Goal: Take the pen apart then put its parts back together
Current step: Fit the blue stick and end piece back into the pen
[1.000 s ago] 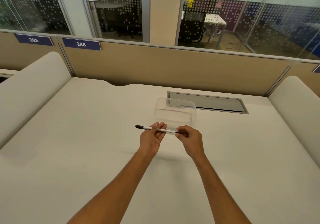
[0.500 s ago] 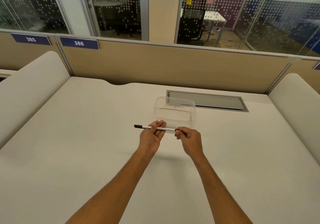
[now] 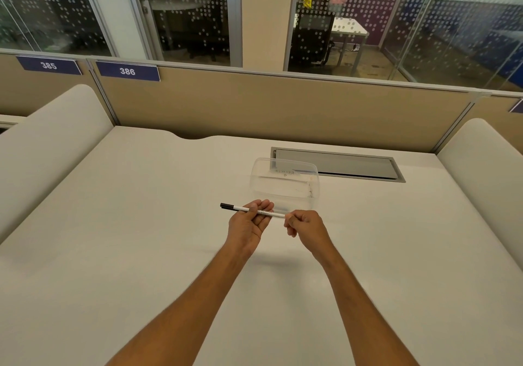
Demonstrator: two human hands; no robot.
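Left hand [image 3: 249,225] palm-up, fingers curled — right hand [image 3: 307,225] pinching

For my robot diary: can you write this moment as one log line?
pen: whole, held over desk | left hand: grips barrel | right hand: pinches right end | clear tub: behind hands

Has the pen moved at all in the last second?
No, barely. The pen is held just in front of the clear box, black end pointing left, as before; both hands hold it the same way.

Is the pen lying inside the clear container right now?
No, the pen is held above the table between the left hand and right hand, in front of the clear container.
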